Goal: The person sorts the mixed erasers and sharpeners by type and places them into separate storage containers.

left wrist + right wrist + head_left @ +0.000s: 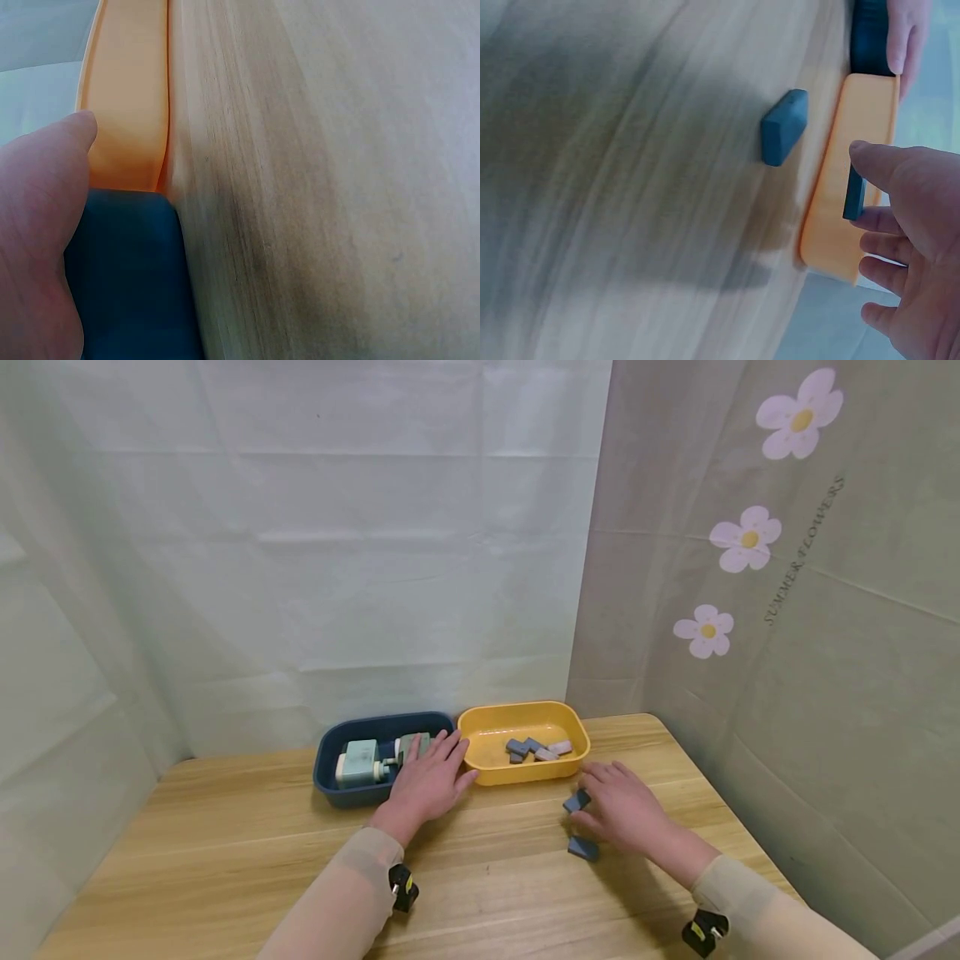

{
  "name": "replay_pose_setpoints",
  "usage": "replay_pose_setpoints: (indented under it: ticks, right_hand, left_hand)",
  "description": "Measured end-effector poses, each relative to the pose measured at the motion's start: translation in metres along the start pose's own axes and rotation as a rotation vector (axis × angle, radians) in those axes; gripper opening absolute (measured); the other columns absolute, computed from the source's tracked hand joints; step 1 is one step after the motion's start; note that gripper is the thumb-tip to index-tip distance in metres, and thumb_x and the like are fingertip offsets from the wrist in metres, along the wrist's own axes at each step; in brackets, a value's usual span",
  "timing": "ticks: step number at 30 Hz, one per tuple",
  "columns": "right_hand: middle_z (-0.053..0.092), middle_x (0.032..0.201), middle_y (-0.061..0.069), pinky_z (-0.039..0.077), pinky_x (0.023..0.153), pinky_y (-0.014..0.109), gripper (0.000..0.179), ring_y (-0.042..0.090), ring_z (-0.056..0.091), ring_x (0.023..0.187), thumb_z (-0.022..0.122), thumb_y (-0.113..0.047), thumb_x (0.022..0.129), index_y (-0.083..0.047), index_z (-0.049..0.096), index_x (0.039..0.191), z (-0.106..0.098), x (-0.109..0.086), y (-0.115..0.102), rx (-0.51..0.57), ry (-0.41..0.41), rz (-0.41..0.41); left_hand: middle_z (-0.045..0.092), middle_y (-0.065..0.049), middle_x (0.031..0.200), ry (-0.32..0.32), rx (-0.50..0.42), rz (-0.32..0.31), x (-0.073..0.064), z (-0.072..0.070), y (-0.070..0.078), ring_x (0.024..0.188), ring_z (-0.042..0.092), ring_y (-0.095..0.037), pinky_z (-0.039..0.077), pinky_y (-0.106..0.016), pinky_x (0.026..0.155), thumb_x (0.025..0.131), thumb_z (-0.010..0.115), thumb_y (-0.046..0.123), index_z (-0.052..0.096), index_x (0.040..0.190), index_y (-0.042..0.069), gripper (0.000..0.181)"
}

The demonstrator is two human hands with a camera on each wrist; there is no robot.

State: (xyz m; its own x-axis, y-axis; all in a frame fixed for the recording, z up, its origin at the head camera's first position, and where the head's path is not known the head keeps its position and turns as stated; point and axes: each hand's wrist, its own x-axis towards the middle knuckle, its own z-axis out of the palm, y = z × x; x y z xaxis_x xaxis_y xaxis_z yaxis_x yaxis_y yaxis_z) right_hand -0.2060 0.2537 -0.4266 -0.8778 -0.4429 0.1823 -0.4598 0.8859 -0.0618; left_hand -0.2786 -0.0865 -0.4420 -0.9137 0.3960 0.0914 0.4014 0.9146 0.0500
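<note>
My right hand (618, 806) pinches a small dark blue-grey rectangular block (854, 191) between thumb and index finger, just in front of the yellow bin (480, 770). A second such block (582, 848) lies on the table nearer to me, apart from the hand. Inside the yellow bin are several small blocks (517, 747), some dark and some pale. My left hand (429, 777) rests with fingers extended over the right end of the dark blue bin (337, 796), its fingertips by the yellow bin's rim. The dark bin holds a pale green bottle-like thing (361, 763) and another, partly hidden item.
Both bins stand side by side at the back of the wooden table (225, 852). Behind them hangs a pale curtain (360, 568). A flower-printed sheet (847, 693) runs along the right edge.
</note>
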Motion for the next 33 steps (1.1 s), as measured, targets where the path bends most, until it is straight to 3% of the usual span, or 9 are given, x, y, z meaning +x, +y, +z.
replay_pose_setpoints:
  ticks: [6, 18, 27, 33]
  right_hand:
    - [0.068, 0.143, 0.021, 0.041, 0.121, 0.066, 0.056, 0.042, 0.064, 0.133, 0.089, -0.04, 0.096, 0.001, 0.073, 0.13, -0.008, 0.004, 0.001, -0.031, 0.057, -0.021]
    - [0.067, 0.144, 0.023, 0.042, 0.121, 0.064, 0.042, 0.044, 0.063, 0.131, 0.09, -0.035, 0.096, -0.003, 0.074, 0.117, -0.025, 0.015, -0.002, -0.023, 0.105, -0.036]
    - [0.067, 0.143, 0.024, 0.04, 0.122, 0.066, 0.052, 0.044, 0.063, 0.133, 0.089, -0.038, 0.096, 0.001, 0.074, 0.127, -0.034, 0.027, -0.002, -0.038, 0.133, -0.051]
    - [0.068, 0.143, 0.024, 0.045, 0.119, 0.062, 0.049, 0.044, 0.065, 0.129, 0.089, -0.037, 0.096, 0.001, 0.074, 0.123, -0.042, 0.037, -0.003, -0.06, 0.148, -0.068]
  left_hand:
    - [0.029, -0.007, 0.181, 0.003, -0.005, 0.005, -0.001, 0.0, 0.0, 0.168, 0.022, -0.032, 0.009, -0.066, 0.134, 0.115, 0.047, 0.061, 0.04, 0.173, 0.017, 0.073]
    - [0.027, -0.006, 0.182, 0.006, -0.015, 0.005, 0.0, 0.002, -0.001, 0.168, 0.021, -0.032, 0.007, -0.065, 0.134, 0.115, 0.047, 0.061, 0.04, 0.173, 0.017, 0.073]
    - [0.026, -0.005, 0.182, 0.001, -0.01, 0.004, 0.001, 0.001, -0.002, 0.169, 0.02, -0.031, 0.006, -0.065, 0.134, 0.115, 0.046, 0.062, 0.039, 0.174, 0.018, 0.074]
    - [0.026, -0.006, 0.182, -0.007, -0.007, 0.007, 0.001, 0.002, -0.002, 0.168, 0.021, -0.031, 0.008, -0.066, 0.134, 0.115, 0.045, 0.062, 0.038, 0.174, 0.018, 0.074]
